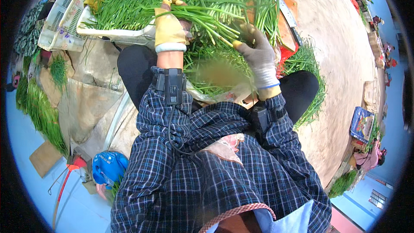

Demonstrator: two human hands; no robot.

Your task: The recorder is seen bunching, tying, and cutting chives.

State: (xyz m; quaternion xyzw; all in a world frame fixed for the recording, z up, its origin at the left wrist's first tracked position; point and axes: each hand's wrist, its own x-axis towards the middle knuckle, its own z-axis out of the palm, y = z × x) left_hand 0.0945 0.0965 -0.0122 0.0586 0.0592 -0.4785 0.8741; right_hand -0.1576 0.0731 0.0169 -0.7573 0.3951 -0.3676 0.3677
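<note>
A bunch of garlic chives [207,20], long and green with pale stem ends, lies across in front of me. My left hand [170,26], in a yellow glove with worn fingertips, is closed around its leafy part. My right hand [258,54], in a grey and white knitted glove, is at the pale ends on the right. Its thumb touches a stem end and its fingers curl over others; the fingertips are partly blurred. Beyond both hands lies a large heap of chives [133,4]. More loose greens [207,62] lie below the hands, between my knees.
A white crate [116,36] edges the heap at left, beside a pale printed sack [64,17]. At right lie a long blade-like tool [289,15] on a wooden board [282,30] and scattered greens [308,64]. A blue bag [110,168] and red-handled broom [77,162] are lower left.
</note>
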